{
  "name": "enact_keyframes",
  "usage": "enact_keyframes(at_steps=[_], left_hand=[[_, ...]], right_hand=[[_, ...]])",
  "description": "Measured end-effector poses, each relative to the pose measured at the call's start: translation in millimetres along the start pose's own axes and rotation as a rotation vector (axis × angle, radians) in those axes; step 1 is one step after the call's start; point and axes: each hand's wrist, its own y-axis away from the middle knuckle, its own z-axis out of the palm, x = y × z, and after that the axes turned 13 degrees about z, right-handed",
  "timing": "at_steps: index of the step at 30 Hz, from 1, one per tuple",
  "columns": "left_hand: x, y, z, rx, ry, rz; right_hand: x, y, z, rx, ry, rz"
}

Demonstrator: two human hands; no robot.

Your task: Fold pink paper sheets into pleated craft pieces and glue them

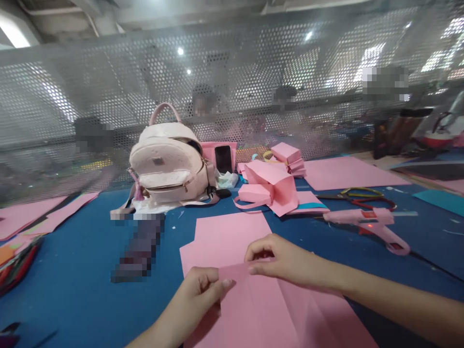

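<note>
Near the bottom edge, both forearms cut off by the frame. Left hand (203,287) pinching the near fold of a pink paper sheet (253,309), thumb on top, fingers tucked under and hidden. Right hand (279,261) closed on the folded edge of the same sheet, fingertips curled out of sight. Sheet lying flat on the blue table (79,270), lower corners cropped. Behind it, a pale pink backpack (170,164) — small plate on the front flap, too small to read. Phone (223,158) leaning beside it, screen dark. Pink paper bag (271,186) on its side; pink glue gun (366,222) well off to the right. Patch beside the backpack blurred out — nothing legible. People beyond the mesh screen (108,82) hazy.
</note>
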Motion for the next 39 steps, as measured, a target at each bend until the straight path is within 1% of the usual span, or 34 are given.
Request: enact_keyframes(at_steps=[8,17,24,39], left_hand=[[6,0,-0.1,-0.015,-0.029,-0.034],[6,2,0.1,-0.027,-0.015,-0.038],[5,0,-0.6,-0.032,-0.033,-0.060],[5,0,-0.9,-0.058,-0.042,-0.045]], right_hand=[[11,-9,1,0.041,-0.149,0.078],[9,-8,0,0.045,-0.161,0.107],[12,-9,-1,0.040,-0.164,0.100],[14,-9,-1,0.023,-0.202,0.121]])
